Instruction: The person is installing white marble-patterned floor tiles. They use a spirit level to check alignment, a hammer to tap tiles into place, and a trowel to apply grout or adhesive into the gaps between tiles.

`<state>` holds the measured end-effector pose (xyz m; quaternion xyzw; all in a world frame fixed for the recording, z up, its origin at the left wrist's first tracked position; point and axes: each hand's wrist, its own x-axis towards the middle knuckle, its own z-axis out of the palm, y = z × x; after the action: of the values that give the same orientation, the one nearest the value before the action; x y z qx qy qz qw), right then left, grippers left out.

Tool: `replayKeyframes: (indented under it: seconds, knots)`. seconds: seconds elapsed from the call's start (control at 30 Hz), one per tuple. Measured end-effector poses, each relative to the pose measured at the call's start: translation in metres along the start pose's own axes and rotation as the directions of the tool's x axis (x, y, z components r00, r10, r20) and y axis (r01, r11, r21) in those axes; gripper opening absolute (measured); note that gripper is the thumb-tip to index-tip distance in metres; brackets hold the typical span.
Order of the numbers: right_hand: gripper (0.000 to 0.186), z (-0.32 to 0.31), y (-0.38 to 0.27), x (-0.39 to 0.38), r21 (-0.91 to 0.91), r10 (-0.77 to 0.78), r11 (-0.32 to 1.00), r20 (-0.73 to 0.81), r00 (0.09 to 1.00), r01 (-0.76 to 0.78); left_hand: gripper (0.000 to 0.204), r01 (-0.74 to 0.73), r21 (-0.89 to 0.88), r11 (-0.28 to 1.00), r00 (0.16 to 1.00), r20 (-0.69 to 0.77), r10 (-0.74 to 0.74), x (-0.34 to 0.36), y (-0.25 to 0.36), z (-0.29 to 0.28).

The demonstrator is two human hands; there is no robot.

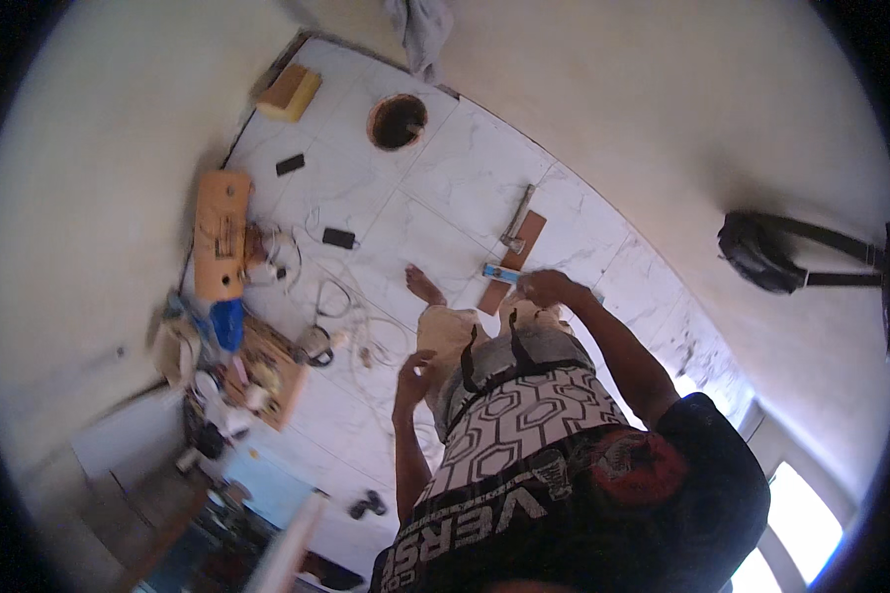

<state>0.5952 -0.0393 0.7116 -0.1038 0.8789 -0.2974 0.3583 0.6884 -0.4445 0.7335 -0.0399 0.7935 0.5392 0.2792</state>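
Observation:
My right hand (546, 289) is closed around a narrow blue and white item (501, 273), perhaps a packet or tube, whose end sticks out to the left. Below it on the floor lies a narrow brown board (534, 235). A hatchet-like tool (521, 215) with a pale handle rests partly on that board. Beside my left thigh hangs my left hand (414, 372), fingers loosely bent and apart, with nothing visible in it. My bare foot (423, 285) stands on the tiles.
White marbled tiles (361, 183) cover the floor, with a round hole (398, 123) near the far wall. Two black phone-like things (339, 238) lie left of my foot. Loose cables (351, 306), an orange case (222, 235) and a cluttered wooden tray (285, 374) are along the left. A black bag (758, 252) hangs at right.

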Motion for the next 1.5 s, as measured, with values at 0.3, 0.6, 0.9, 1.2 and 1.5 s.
replayKeyframes:
  seconds: [0.3,0.6,0.9,1.2,1.5]
  knots:
    - [0.039,0.078,-0.12,0.005,0.211,0.305,0.946,-0.309,0.901,-0.247,0.029,-0.232,0.522,0.821,0.866,0.495,-0.07,0.093,0.001,-0.097]
    - [0.051,-0.002,-0.188,0.001,0.595,0.347,0.743,0.05,0.937,-0.307,0.036,-0.395,0.41,0.822,0.679,0.733,-0.04,0.162,0.105,-0.199]
    - [0.024,0.006,-0.042,0.106,0.774,0.459,0.627,-0.281,0.843,-0.084,0.046,-0.41,0.613,0.675,0.375,0.788,-0.488,0.262,0.141,-0.158]
    - [0.019,0.078,0.202,0.271,0.888,0.944,0.279,-0.184,0.274,-0.365,0.024,-0.27,0.653,0.707,0.105,0.75,-0.653,0.561,0.081,0.045]
    - [0.016,0.204,0.401,0.409,0.671,0.91,0.408,-0.358,0.211,-0.619,0.037,-0.928,0.313,0.202,0.354,0.911,0.213,0.805,-0.07,0.302]
